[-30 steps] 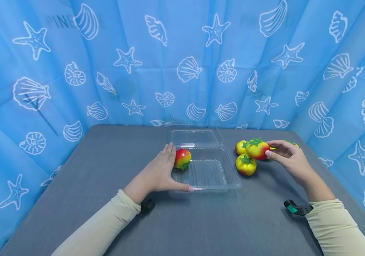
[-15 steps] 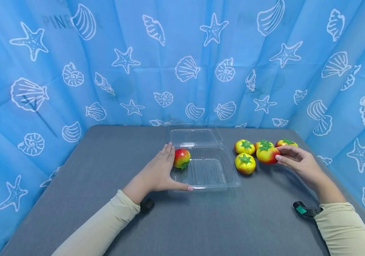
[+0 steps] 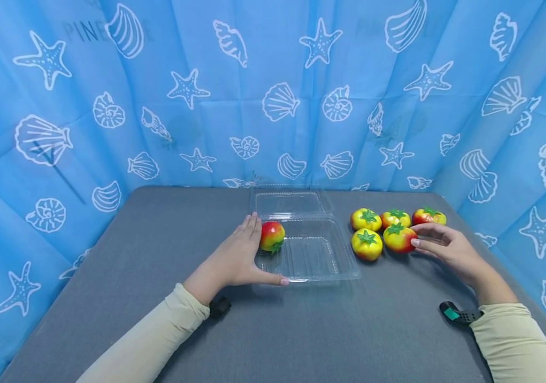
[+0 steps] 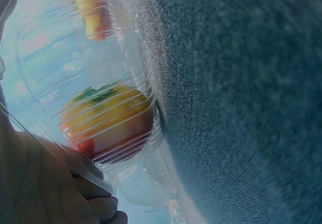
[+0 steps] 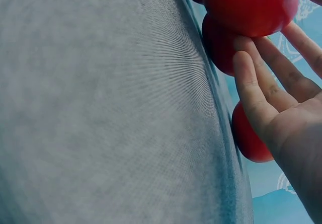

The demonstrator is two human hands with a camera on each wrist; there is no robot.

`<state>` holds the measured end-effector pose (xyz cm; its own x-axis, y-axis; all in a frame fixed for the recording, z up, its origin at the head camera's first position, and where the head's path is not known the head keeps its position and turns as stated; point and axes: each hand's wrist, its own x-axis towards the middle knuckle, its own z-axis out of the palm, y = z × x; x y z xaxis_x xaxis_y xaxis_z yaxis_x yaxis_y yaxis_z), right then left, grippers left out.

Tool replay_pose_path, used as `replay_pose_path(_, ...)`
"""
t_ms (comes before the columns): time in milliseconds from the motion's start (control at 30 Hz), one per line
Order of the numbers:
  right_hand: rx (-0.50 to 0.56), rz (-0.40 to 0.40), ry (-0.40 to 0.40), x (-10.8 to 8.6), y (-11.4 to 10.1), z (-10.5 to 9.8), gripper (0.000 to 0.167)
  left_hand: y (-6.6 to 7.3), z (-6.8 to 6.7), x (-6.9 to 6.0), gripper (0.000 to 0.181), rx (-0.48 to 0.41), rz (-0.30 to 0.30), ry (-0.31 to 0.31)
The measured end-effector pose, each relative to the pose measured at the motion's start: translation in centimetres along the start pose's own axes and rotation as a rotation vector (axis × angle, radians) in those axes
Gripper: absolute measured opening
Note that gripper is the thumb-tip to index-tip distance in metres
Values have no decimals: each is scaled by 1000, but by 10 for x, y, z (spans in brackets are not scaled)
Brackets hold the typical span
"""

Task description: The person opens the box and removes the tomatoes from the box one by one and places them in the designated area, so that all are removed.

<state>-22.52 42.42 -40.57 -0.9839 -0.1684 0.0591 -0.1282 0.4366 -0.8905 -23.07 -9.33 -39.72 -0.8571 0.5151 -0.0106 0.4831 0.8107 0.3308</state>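
In the head view, my left hand [image 3: 234, 255] rests against the left side of a clear plastic clamshell box [image 3: 313, 255], its fingers extended along the rim and its thumb at the front edge. Inside the box, beside those fingers, lies one red-and-yellow toy tomato [image 3: 272, 237] with green leaves. My right hand [image 3: 450, 250] pinches another toy tomato [image 3: 399, 238] by its right side, low over the table in the front row of fruit. From the right wrist, this toy tomato [image 5: 251, 5] appears large and red near the thumb; whether it touches the table cannot be told.
Several similar toy tomatoes stand close by: one at front left [image 3: 366, 244] and a back row with left [image 3: 365, 219], middle [image 3: 395, 218] and right fruits [image 3: 429, 216]. The box's open lid [image 3: 289, 202] lies behind it. A blue curtain [image 3: 263, 106] borders the grey table [image 3: 292, 335].
My right hand has carried its toy tomato rightward from over the others, then lowered it in front of the back row. My left hand has stayed at the box.
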Motion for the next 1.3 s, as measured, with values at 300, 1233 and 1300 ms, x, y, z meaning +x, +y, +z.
replay_pose_path(300,-61,39,-61,1,1,0,38,1,1,0,148,26,5,11)
replay_pose_path(1233,-123,4,7,-1,-13,-5,40,1,-2,0,145,3,2,-7)
replay_pose_path(1300,-126,-1,15,-2,-15,-4,39,1,-2,0,145,1,6,-8)
